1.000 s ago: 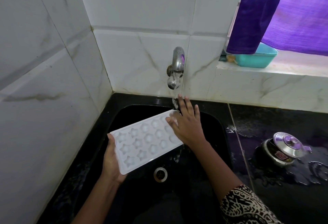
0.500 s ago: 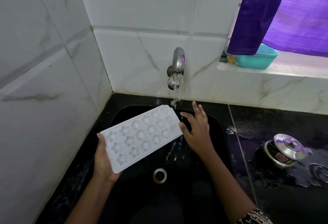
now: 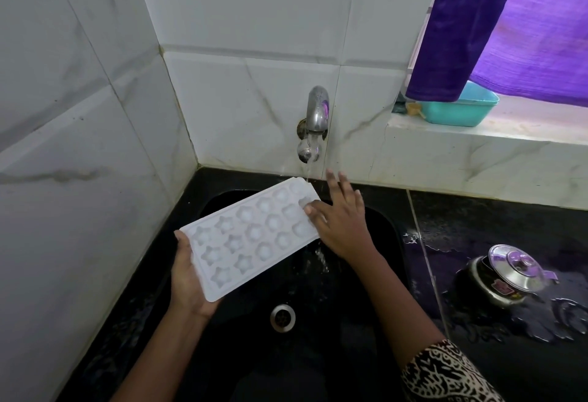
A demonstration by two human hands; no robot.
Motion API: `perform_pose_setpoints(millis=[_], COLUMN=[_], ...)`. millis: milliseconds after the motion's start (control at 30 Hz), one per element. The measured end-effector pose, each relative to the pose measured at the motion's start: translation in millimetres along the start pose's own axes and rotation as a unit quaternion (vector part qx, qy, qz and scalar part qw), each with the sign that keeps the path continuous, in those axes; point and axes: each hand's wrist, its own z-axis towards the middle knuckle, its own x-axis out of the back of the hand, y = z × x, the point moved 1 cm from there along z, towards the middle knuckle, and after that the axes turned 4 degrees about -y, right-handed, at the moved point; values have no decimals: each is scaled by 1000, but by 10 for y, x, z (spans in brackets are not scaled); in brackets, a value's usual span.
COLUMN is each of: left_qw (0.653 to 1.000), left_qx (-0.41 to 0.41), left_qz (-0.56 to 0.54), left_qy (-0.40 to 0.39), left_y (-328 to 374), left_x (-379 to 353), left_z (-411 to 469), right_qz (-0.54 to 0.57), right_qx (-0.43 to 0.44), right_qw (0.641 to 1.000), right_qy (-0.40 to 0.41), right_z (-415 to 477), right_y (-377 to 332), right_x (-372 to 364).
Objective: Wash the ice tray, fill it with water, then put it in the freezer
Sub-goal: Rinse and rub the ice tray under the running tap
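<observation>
Tray: ice tray [image 3: 251, 236] over the black sink [image 3: 318, 354], tilted, far end up under the tap [image 3: 316, 115].
Water: stream [image 3: 308, 172] on, hitting tray's far corner.
Grip: left hand [image 3: 187, 277] holds near short end, thumb on rim, fingers under.
Touch: right hand [image 3: 340, 226] flat, fingers straight & spread, thumb on far end.
Worktop: worktop [image 3: 509, 370] wet; 1 lidded steel pot [image 3: 506, 274] right of sink.

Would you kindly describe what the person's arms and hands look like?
The left hand and the right hand are bare, with no gloves, rings or watch visible. The right arm wears a sleeve with a black and cream swirling print near the elbow. The left arm is uncovered as far as the frame shows.
</observation>
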Motion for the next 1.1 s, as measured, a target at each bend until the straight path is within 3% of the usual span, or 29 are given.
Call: perform_pose_setpoints(millis=[233,400,600,767,933,1100], left_qw=[999,1000,999,999,999,999], left_qx=[-19,3,-21,-13,-37,-19], left_qz=[32,22,33,40,37,47], left_qy=[-13,-14,-16,-14,-11,-13], left_y=[10,-46,3,-99,-6,-99], left_x=[-46,-15,63,32,90,40], left_z=[23,-1,-2,-27,-26,-6], right_qz=[-3,-26,-8,-40,5,-50], right_qx=[7,2,5,-1,0,4], right_qw=[999,1000,999,999,999,999], right_qy=[-34,12,-37,-7,-38,-5], right_z=[-26,13,-45,-12,-19,-4], right_y=[-79,-27,-31,-169,-63,-149], right_x=[-126,-58,-133,-167,-154,-181])
